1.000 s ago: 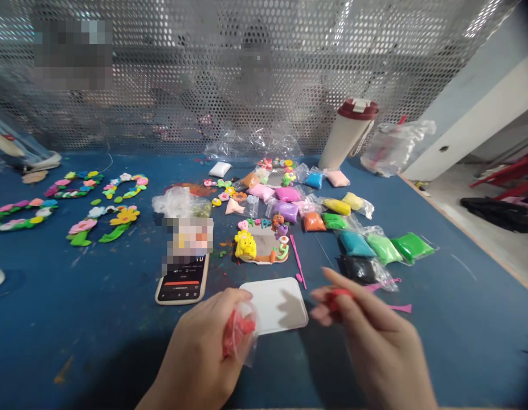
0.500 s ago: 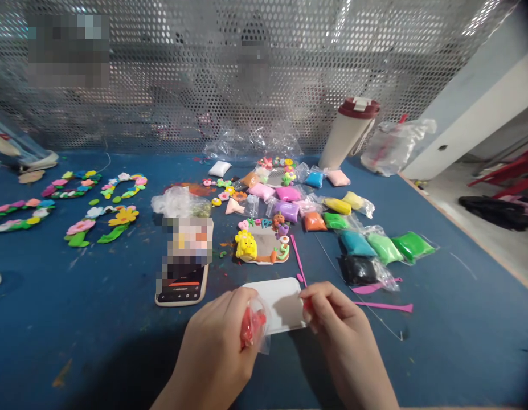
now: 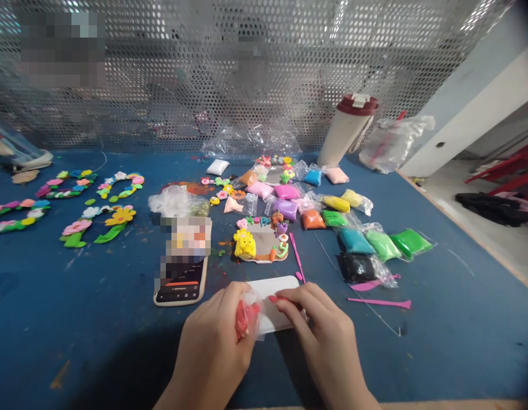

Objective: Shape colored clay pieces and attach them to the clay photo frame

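My left hand [image 3: 219, 327] is closed around a clear bag of red clay [image 3: 248, 319], its open end facing right. A small piece of red clay [image 3: 275, 299] is pinched between the thumb and forefinger of my right hand [image 3: 321, 322], just right of the bag. Under and between both hands lies a white rectangular tray [image 3: 274, 283], partly covered by them. Behind it sits a small frame [image 3: 264, 239] decorated with clay figures, a yellow one at its left corner. A pink modelling tool [image 3: 296, 253] lies right of the frame.
Left of my hands is a phone [image 3: 182, 279]. Several bagged clays, such as the black bag [image 3: 357, 266], spread to the right near another pink tool [image 3: 381, 303]. A tumbler [image 3: 347, 131] stands at the back; flower-decorated clay rings [image 3: 99, 222] lie at left.
My right hand has moved left, closer to the bag, with the red piece still pinched. My left hand keeps its hold, the bag turned slightly. The view has shifted a little.
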Demonstrator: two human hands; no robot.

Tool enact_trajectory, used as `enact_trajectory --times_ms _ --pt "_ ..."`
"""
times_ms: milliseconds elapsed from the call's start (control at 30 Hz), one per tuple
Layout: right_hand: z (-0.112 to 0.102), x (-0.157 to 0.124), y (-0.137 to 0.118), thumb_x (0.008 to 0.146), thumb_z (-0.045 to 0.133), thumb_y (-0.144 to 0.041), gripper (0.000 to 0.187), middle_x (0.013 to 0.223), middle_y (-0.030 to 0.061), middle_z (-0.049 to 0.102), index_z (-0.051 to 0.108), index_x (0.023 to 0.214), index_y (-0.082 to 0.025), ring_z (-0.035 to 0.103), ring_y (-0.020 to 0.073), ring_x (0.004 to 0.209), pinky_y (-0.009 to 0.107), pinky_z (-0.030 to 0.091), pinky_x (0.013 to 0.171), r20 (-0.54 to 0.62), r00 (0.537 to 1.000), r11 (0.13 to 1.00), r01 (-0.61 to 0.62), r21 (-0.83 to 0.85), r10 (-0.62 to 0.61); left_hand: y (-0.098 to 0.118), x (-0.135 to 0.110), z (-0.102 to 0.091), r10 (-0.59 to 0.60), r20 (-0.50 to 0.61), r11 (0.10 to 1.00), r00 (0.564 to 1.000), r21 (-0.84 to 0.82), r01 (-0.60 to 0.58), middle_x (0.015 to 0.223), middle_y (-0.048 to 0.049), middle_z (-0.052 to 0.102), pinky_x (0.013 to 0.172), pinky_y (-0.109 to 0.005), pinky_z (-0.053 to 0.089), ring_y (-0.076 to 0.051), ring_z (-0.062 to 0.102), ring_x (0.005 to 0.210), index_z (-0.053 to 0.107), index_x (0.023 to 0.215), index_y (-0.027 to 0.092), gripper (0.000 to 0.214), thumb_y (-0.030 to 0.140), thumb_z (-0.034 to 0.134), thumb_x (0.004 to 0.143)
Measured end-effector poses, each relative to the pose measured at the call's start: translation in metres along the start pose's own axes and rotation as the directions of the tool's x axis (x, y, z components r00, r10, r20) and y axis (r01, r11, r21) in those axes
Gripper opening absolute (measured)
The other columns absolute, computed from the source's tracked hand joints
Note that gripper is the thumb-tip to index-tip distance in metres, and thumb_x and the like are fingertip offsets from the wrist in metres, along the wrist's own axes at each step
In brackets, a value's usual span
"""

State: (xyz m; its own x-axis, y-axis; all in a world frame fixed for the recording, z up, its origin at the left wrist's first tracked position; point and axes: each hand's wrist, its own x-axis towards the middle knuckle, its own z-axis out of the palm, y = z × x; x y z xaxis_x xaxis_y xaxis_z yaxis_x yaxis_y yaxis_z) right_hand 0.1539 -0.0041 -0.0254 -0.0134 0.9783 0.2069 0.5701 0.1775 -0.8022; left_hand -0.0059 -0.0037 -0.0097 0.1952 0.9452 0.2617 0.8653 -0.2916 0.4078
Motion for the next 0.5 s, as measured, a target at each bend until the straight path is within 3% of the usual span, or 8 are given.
enact_trajectory --times_ms 67,133,233,367,500 --pt "0.003 0.002 0.004 0.091 0.055 -0.020 0.017 0.080 0.0048 0.064 0.071 0.092 -0.022 0.058 0.0183 0.073 0.028 0.049 0.064 0.011 0.996 0.992 0.089 -0.092 -0.088 0.000 -0.001 0.003 -0.041 -0.031 0.999 0.999 -0.019 0.041 0.081 -0.0058 0.072 0.056 -0.033 0.055 -0.024 0.071 0.069 0.051 0.106 0.019 0.020 0.025 0.045 0.088" --pt "0.006 0.002 0.007 0.091 0.052 -0.017 0.023 0.086 0.0073 0.062 0.070 0.105 -0.023 0.056 0.0209 0.077 0.032 0.049 0.066 0.033 0.992 0.978 0.126 -0.167 -0.122 0.000 -0.002 0.005 -0.080 -0.070 0.996 0.994 -0.046 0.076 0.089 -0.0087 0.071 0.062 -0.034 0.057 -0.025 0.071 0.077 0.042 0.122 0.015 0.041 0.031 0.051 0.086" --pt "0.006 0.001 0.009 0.092 0.049 -0.016 0.029 0.096 0.0095 0.061 0.065 0.116 -0.021 0.053 0.0230 0.086 0.037 0.050 0.073 0.082 0.990 0.978 0.123 -0.167 -0.111 0.000 -0.005 0.002 -0.019 -0.057 0.996 0.998 -0.090 0.013 0.110 -0.0166 0.066 0.078 -0.040 0.057 -0.028 0.068 0.097 0.029 0.136 0.010 0.059 0.034 0.050 0.086" --pt "0.002 -0.004 0.012 0.090 0.051 -0.016 0.033 0.104 0.0085 0.060 0.059 0.121 -0.023 0.054 0.0238 0.096 0.041 0.049 0.084 0.148 0.987 0.996 0.066 -0.065 -0.056 0.001 -0.007 -0.004 0.050 0.002 0.983 0.999 -0.179 -0.048 0.118 -0.0164 0.063 0.085 -0.040 0.055 -0.025 0.064 0.107 0.035 0.129 0.015 0.038 0.026 0.039 0.093" --pt "-0.008 -0.007 0.011 0.087 0.056 -0.019 0.031 0.113 0.0068 0.057 0.058 0.117 -0.026 0.054 0.0221 0.107 0.038 0.047 0.091 0.055 0.998 0.999 -0.020 0.046 0.017 0.003 -0.004 -0.004 -0.072 0.063 0.956 0.995 -0.281 0.087 0.097 -0.0089 0.070 0.071 -0.037 0.058 -0.025 0.070 0.087 0.047 0.106 0.021 0.022 0.034 0.051 0.088"
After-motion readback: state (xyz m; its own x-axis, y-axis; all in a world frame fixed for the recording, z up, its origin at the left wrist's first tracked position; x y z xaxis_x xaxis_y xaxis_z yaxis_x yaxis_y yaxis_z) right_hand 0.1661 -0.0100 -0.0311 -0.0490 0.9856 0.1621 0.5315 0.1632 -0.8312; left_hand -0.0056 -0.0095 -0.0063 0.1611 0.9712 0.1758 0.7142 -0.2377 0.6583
